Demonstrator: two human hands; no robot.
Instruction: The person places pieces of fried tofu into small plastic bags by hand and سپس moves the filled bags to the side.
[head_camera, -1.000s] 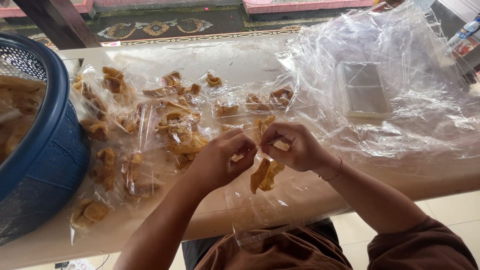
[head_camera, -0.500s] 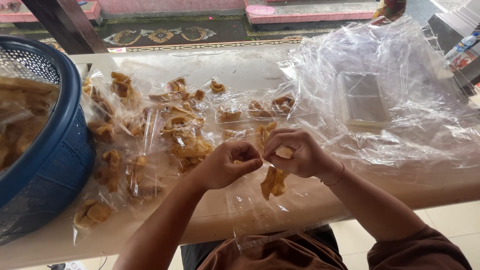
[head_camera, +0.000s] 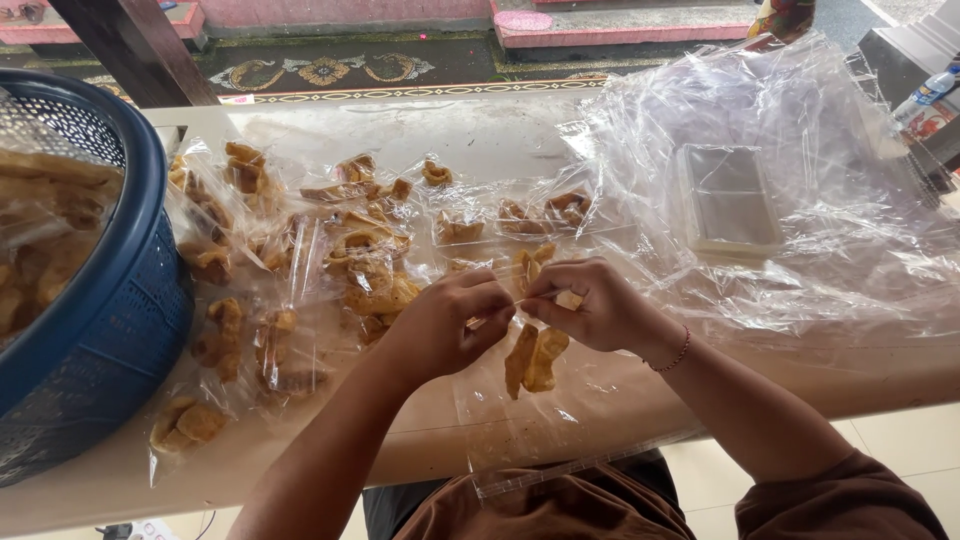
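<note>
At the centre of the frame, the left hand (head_camera: 440, 325) and the right hand (head_camera: 590, 305) meet above the tabletop (head_camera: 480, 140), fingertips pinched together on the mouth of a clear plastic bag (head_camera: 540, 400). Each grip is closed tight on the bag's upper edge, thumb against the bent fingers; the left fingers curl over the plastic from the left of the frame, the right from the other side, and the two hands almost touch. The bag hangs down from the grips toward the lower edge of the frame, and inside it, just below the right hand, sit a few golden-brown fried crackers (head_camera: 535, 358).

To the left of the hands, many small filled bags (head_camera: 290, 270) of the same crackers lie spread flat across the tabletop, some overlapping. At the far left of the frame a blue plastic basket (head_camera: 110, 330) with a perforated wall stands on the tabletop, holding a heap of loose crackers (head_camera: 40, 250) under clear plastic. At the upper right a loose pile of empty clear plastic bags (head_camera: 800, 140) covers the tabletop, and a flat rectangular stack of bags (head_camera: 730, 205) lies within it, well apart from the hands.
</note>
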